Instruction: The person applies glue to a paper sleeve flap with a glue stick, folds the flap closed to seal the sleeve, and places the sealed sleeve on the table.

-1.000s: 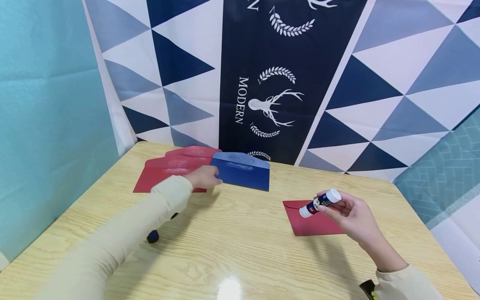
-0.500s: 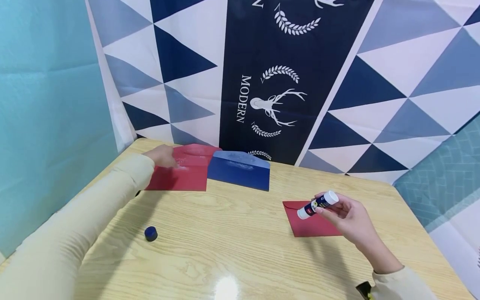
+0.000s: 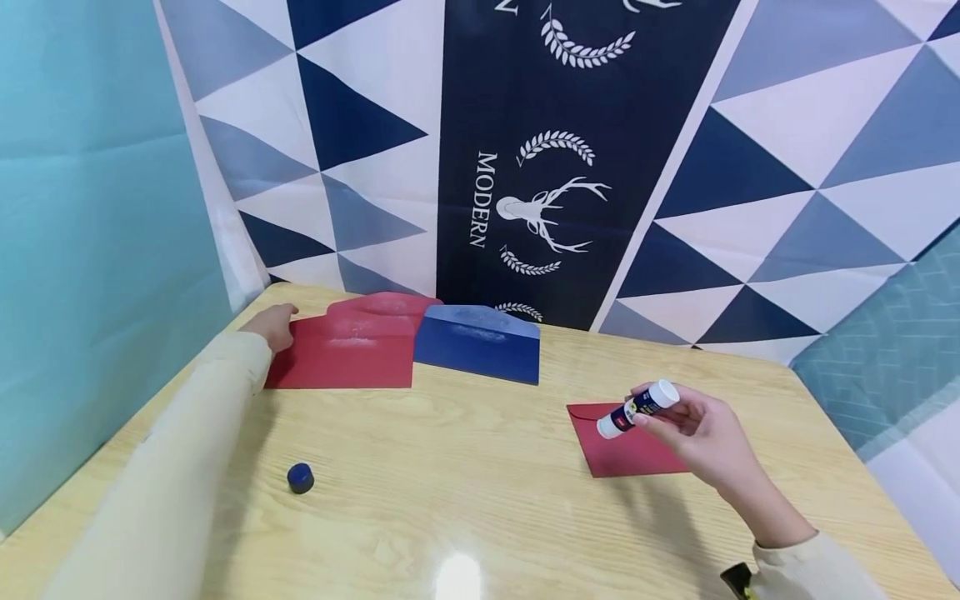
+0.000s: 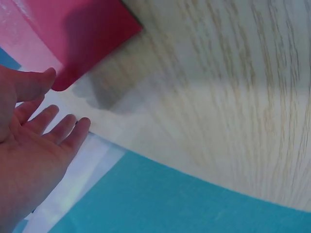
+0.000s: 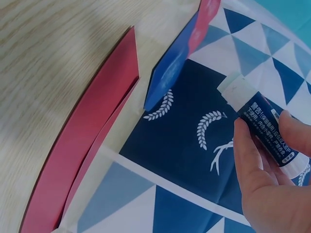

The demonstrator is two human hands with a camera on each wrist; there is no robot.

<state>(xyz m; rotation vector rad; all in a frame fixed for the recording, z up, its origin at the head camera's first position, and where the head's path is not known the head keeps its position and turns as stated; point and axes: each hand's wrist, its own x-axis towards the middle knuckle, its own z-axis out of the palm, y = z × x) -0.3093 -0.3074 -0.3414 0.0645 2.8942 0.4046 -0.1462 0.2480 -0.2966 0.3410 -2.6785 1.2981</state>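
Note:
My left hand [image 3: 272, 327] is at the left edge of the front red envelope [image 3: 352, 367], fingers relaxed and apart. In the left wrist view its thumb comes right up to the envelope's corner, and nothing lies between thumb and fingers. A second red envelope [image 3: 386, 303] lies partly behind the front one; whitish smears mark their raised flaps. Beside them is a blue envelope [image 3: 477, 352], its flap also up and smeared. My right hand [image 3: 705, 437] pinches an uncapped glue stick [image 5: 266, 127] between thumb and fingers, tilted above another red envelope [image 3: 630, 457].
A dark blue cap [image 3: 301, 478] stands on the wooden table [image 3: 450, 467] at the left front. Patterned cloth [image 3: 360, 167] hangs along the back, and a teal sheet [image 3: 97, 250] borders the left edge. Something small and dark [image 3: 737, 577] is by the right sleeve.
My left hand has moved left, from near the blue envelope, across the red envelopes to their left edge. The right hand and glue stick have stayed nearly still.

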